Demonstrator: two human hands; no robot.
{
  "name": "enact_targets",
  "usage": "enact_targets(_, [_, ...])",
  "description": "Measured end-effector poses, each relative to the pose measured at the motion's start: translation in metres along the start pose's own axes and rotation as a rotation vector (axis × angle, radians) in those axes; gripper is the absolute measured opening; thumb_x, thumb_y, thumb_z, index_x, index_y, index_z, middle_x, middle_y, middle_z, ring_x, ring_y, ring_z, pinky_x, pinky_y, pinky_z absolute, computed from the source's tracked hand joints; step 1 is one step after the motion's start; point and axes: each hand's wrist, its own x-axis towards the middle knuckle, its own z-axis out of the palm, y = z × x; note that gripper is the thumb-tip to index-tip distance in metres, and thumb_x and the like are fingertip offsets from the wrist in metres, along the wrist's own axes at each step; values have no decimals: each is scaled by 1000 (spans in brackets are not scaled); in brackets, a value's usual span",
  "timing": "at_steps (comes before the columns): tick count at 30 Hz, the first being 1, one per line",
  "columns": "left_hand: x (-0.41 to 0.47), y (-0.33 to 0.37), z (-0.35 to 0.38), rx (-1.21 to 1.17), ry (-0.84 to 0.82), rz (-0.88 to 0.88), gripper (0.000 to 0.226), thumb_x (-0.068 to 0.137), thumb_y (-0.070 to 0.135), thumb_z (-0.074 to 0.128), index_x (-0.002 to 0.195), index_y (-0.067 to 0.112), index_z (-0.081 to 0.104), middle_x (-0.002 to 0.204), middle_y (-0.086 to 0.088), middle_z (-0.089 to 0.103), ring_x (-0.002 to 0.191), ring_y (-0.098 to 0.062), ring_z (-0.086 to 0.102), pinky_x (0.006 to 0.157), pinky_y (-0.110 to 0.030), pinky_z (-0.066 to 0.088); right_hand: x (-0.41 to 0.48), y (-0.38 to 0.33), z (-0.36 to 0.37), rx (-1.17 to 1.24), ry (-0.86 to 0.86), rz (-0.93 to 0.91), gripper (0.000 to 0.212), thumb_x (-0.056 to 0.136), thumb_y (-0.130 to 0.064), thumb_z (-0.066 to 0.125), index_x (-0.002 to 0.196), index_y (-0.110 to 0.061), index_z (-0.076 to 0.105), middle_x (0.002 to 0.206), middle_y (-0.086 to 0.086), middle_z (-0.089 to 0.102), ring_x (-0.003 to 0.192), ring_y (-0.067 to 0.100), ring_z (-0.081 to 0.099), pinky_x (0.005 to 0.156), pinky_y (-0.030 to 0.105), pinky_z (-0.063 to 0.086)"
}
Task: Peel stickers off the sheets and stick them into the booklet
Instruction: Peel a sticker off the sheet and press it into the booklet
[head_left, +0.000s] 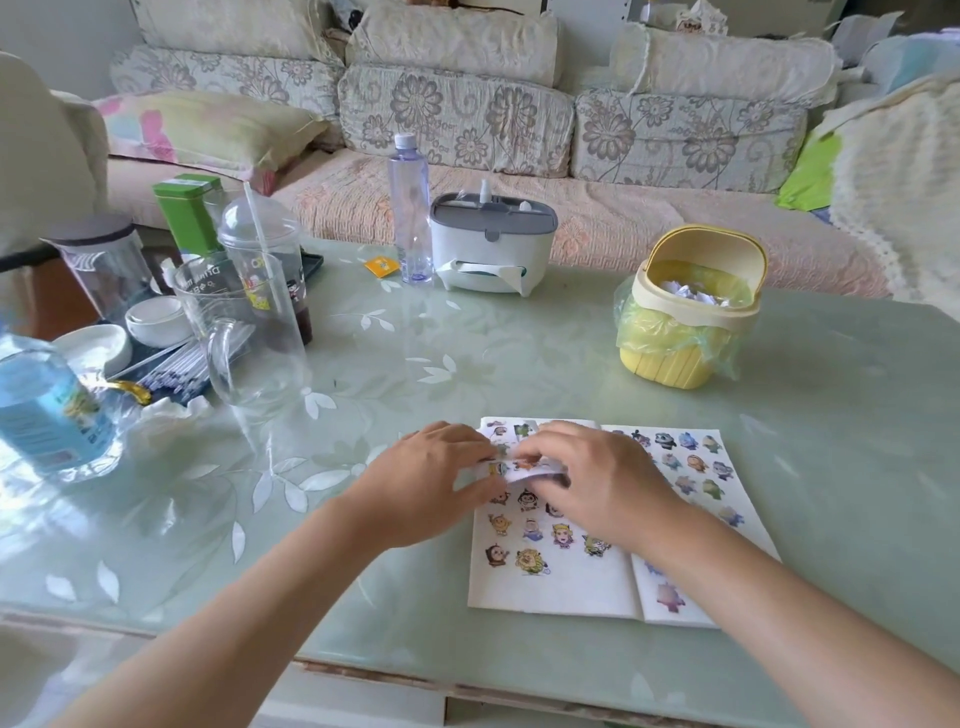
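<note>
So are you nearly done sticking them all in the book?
Partway. Done: rows of stickers already cover much of both open pages of the booklet. In hand: the left hand and right hand pinch a small sticker sheet above the left page. Left: that sheet shows stickers on it, and the left page's bottom is bare.
</note>
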Motion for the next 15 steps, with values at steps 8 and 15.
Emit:
enact_targets(8, [-4,41,-8,-88,392,-196,17,88,45,62,90,28,57,80,16,60,73,-4,52,63,-20,42,5,8,-8,-19,285,-16,19,74,-15,78,81,-29,68,89,-13,62,53,8,46,48,22,38])
enact_targets(15, [-5,84,0,-1130,109,-699,20,94,38,65,95,21,76,88,5,76,61,-12,61,57,-23,42,2,5,-10,-109,453,-126,21,69,-9,82,77,-22,69,82,-8,62,55,12,54,43,26,42])
